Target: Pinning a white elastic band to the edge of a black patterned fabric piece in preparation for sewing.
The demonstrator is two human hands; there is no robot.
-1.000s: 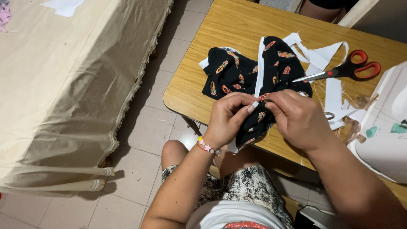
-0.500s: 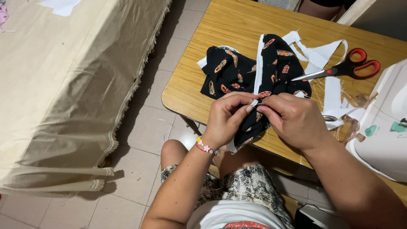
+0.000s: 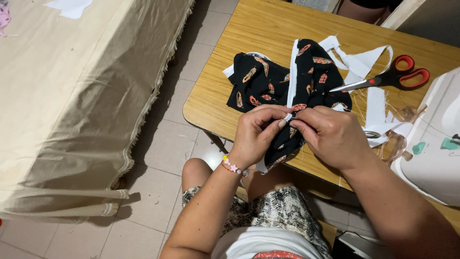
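Observation:
A piece of black fabric with orange feather prints point(image 3: 268, 84) lies bunched on the wooden table point(image 3: 268, 29), edged with a white strip point(image 3: 292, 72). My left hand point(image 3: 256, 136) and my right hand point(image 3: 330, 136) meet at the fabric's near edge. Both pinch the end of the white strip between thumb and fingertips. A beaded bracelet circles my left wrist. Part of the cloth hangs over the table's front edge under my hands.
Red-handled scissors point(image 3: 393, 76) rest on white fabric strips point(image 3: 359, 60) at the right. A white sewing machine point(image 3: 436, 148) stands at the far right. A bed with a beige cover point(image 3: 72, 105) fills the left, across a tiled floor gap.
My hands and the fabric have stayed almost in place. The fingers shifted slightly along the white strip.

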